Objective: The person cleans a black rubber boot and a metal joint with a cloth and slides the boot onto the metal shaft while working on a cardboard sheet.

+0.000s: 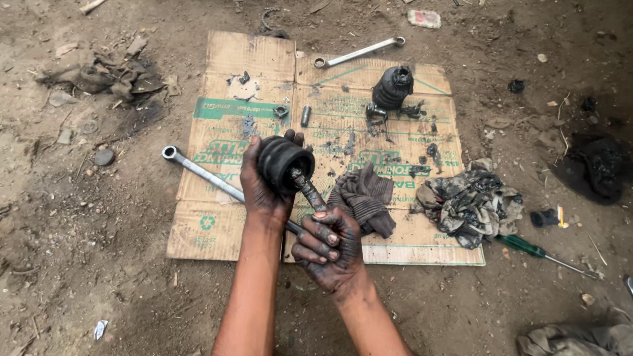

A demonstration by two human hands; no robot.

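Observation:
My left hand (262,191) grips a black ribbed rubber boot (283,161), its wide open end tilted toward me. A greasy metal shaft (307,189) comes out of the boot and runs down into my right hand (330,247), which is closed around its lower end. Both hands are smeared with black grease and are held above a flattened cardboard sheet (217,132) on the dirt ground.
On the cardboard lie a second black rubber boot (392,87), a long wrench (201,175), another wrench (359,51), a dark rag (366,198), a grease-stained cloth (471,201) and small metal parts (305,116). A green-handled screwdriver (534,250) lies on the dirt at right.

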